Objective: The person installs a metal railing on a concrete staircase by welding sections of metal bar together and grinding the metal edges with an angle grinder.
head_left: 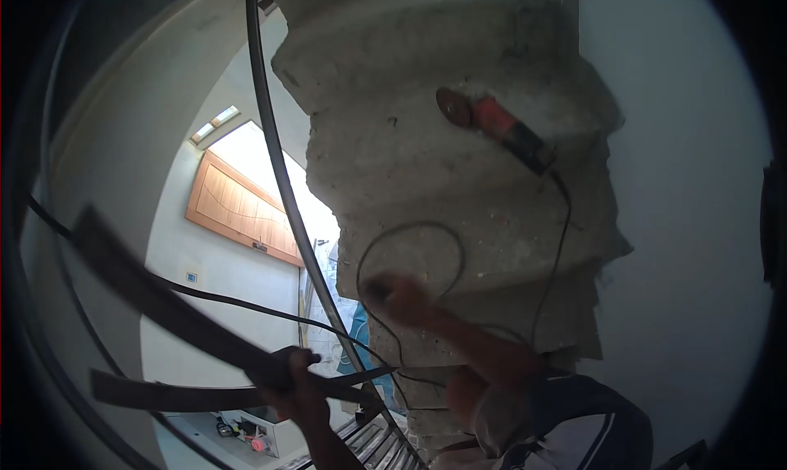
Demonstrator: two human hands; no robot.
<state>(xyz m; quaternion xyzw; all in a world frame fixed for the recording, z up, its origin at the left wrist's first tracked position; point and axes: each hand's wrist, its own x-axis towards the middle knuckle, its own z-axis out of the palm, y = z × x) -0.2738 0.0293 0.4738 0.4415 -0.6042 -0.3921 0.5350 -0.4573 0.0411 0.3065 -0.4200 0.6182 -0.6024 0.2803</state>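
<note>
Your left hand [297, 381] is wrapped around 2 dark strips [180, 312], left of the steps [418, 171]. A bar [281, 166] blocks the steps' left edge. Your right hand [406, 303] is blurry; I can't tell its grip. A cord [463, 257] loops near it. Bare step surrounds the red grinder [493, 124] near the right edge.

Bare hands, two: one left hand [297, 392], one right hand [402, 298]. Dark flat strips [176, 310], two. Angle grinder [496, 121], one, with one disc [452, 107] and one power cord [567, 216]. Concrete staircase [459, 175], one; step tally uncertain. Long diagonal metal rail [283, 179], one. Wooden wall cabinet [238, 203], one. Wall plate [191, 277], one. Pink item [261, 444], one; small articles beside it, several, too small for an exact count. Metal slats [379, 445], several, partly hidden, total uncertain.
</note>
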